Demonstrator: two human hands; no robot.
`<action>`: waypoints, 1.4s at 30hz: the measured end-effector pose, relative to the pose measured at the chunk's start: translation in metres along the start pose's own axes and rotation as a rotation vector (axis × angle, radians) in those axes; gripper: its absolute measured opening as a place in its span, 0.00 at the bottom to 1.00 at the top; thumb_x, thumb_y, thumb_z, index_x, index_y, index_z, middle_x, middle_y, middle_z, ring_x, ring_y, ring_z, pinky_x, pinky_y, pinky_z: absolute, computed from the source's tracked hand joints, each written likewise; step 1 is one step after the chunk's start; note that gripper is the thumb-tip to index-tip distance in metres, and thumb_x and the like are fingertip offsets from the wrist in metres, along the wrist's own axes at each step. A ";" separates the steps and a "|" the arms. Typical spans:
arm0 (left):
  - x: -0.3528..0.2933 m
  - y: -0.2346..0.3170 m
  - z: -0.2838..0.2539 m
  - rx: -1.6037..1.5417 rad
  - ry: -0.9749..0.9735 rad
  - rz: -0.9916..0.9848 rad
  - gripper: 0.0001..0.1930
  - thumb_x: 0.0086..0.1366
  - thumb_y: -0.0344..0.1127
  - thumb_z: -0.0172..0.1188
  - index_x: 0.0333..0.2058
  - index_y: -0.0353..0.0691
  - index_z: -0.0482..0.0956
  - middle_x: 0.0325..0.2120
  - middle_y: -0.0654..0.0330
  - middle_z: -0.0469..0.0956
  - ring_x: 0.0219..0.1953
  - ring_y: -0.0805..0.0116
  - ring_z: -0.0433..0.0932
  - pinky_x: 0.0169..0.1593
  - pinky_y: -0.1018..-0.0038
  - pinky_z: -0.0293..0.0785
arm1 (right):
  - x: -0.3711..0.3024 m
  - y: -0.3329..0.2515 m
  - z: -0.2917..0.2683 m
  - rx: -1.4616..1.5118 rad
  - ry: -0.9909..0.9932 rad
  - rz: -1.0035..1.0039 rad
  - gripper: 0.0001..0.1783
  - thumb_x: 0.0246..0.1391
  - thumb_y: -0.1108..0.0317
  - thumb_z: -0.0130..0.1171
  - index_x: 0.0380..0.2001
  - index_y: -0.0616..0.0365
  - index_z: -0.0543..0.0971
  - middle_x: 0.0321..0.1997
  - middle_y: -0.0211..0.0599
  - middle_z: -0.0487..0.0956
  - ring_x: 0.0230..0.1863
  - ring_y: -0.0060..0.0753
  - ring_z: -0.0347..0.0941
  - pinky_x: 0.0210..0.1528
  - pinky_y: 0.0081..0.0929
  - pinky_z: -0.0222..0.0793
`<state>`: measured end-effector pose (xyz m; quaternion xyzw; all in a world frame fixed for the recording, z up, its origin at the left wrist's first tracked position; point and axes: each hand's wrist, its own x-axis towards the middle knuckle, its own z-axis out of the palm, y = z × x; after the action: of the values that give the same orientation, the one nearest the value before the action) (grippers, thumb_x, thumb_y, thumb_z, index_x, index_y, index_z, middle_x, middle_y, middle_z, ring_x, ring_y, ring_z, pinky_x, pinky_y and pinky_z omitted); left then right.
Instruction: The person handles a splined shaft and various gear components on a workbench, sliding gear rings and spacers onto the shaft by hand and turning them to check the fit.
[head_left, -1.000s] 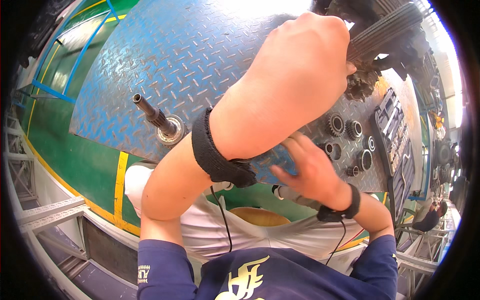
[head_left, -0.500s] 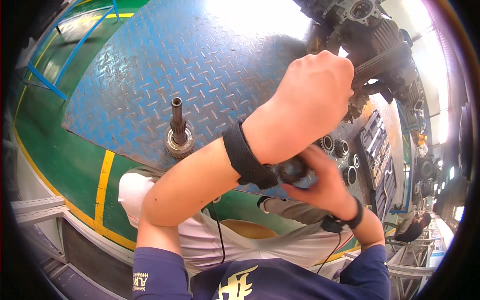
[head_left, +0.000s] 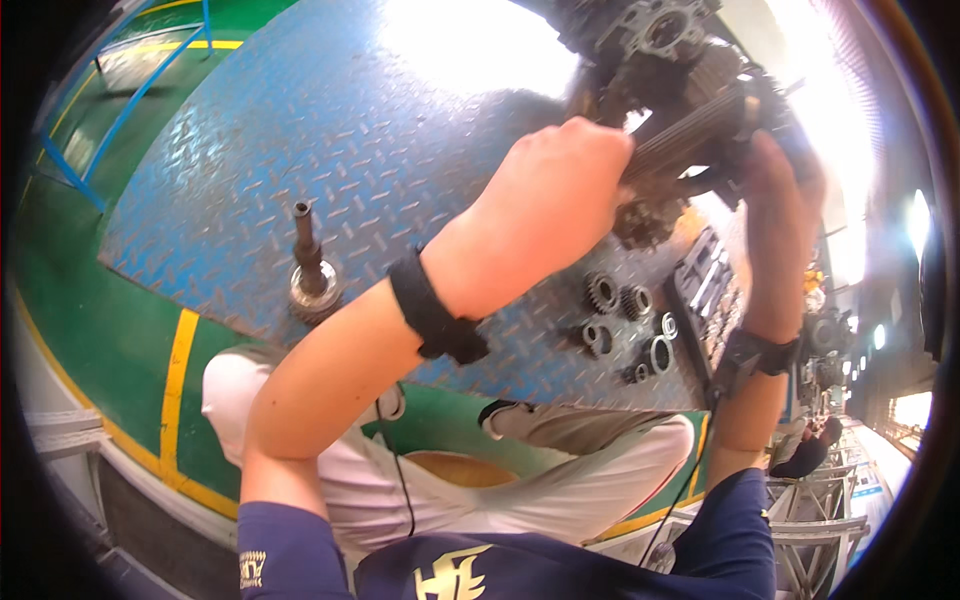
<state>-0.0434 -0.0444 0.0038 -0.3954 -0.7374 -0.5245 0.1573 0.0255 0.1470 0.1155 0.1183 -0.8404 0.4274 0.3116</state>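
Observation:
My left hand (head_left: 545, 200) is closed, knuckles up, beside a dark, greasy metal assembly (head_left: 665, 80); its fingers curl out of sight, so whatever they hold is hidden. On the far side of the assembly's ribbed section (head_left: 690, 130), my right hand (head_left: 780, 205) is raised and smeared by motion. Its fingers overlap dark metal there, and I cannot make out whether they hold anything. To the left, a gear shaft (head_left: 310, 265) stands upright on the blue metal plate (head_left: 240, 180). Several loose gears and rings (head_left: 602, 293) lie on the plate between my forearms.
A dark tool case (head_left: 705, 290) with shiny tools lies open at the plate's right side. Blue rails (head_left: 75, 175) stand on the green floor at far left. A cable (head_left: 395, 450) hangs over my crossed legs. Another person (head_left: 808, 448) is farther off at right.
My right hand has moved from beside my left wrist, where it had a dark round part, up and right to the assembly. My left hand has shifted slightly left. The view has also shifted.

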 end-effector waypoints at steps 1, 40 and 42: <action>-0.001 0.003 0.001 -0.011 0.017 0.019 0.11 0.59 0.32 0.67 0.38 0.35 0.80 0.29 0.42 0.79 0.37 0.37 0.78 0.41 0.52 0.75 | 0.002 0.007 -0.005 0.065 -0.049 0.080 0.26 0.60 0.63 0.63 0.58 0.66 0.77 0.49 0.41 0.84 0.44 0.28 0.82 0.47 0.23 0.76; 0.009 -0.008 0.001 -0.286 0.051 0.004 0.13 0.64 0.28 0.61 0.47 0.32 0.79 0.37 0.45 0.83 0.41 0.45 0.83 0.47 0.61 0.77 | -0.074 0.093 0.077 -0.085 -0.425 0.194 0.29 0.44 0.69 0.77 0.50 0.65 0.79 0.48 0.38 0.83 0.53 0.30 0.77 0.57 0.32 0.70; 0.011 -0.007 0.001 -0.297 0.025 -0.013 0.13 0.64 0.28 0.61 0.47 0.32 0.80 0.37 0.45 0.83 0.40 0.46 0.83 0.47 0.60 0.77 | -0.074 0.098 0.074 -0.049 -0.457 0.245 0.29 0.43 0.69 0.78 0.50 0.64 0.79 0.48 0.37 0.83 0.54 0.30 0.77 0.58 0.32 0.70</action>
<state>-0.0556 -0.0398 0.0057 -0.4029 -0.6524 -0.6336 0.1029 0.0063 0.1434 -0.0266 0.1015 -0.9072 0.4036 0.0623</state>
